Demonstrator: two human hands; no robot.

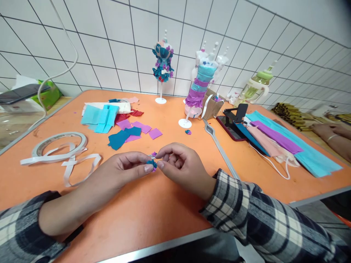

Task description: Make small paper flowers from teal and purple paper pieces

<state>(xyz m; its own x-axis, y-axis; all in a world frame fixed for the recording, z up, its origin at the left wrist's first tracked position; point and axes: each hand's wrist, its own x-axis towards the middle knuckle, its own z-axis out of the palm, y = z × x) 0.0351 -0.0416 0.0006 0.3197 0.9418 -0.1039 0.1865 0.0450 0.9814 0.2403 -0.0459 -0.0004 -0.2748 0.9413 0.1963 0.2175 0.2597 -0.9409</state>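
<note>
Between my fingertips, just above the orange table [175,212], is a small teal and purple crepe-paper flower [153,164]. My left hand [127,166] pinches it between thumb and fingers. From the other side, my right hand [182,164] has its thumb and index finger pressed together at the flower's edge; whatever they grip is too small to make out. A tiny purple paper piece shows just behind the fingertips. Farther back lies another small teal and purple flower [188,132]. Cut teal paper pieces [117,139] and purple paper squares [155,133] lie beyond my left hand.
A roll of white double-sided tape [37,148] with loose strips lies left. Paper-dressed mini mannequins [163,60] [201,82] stand at the back. Right are a folding phone stand [241,112], long paper strips [315,157], a bottle [256,86] and another person's arm [333,135].
</note>
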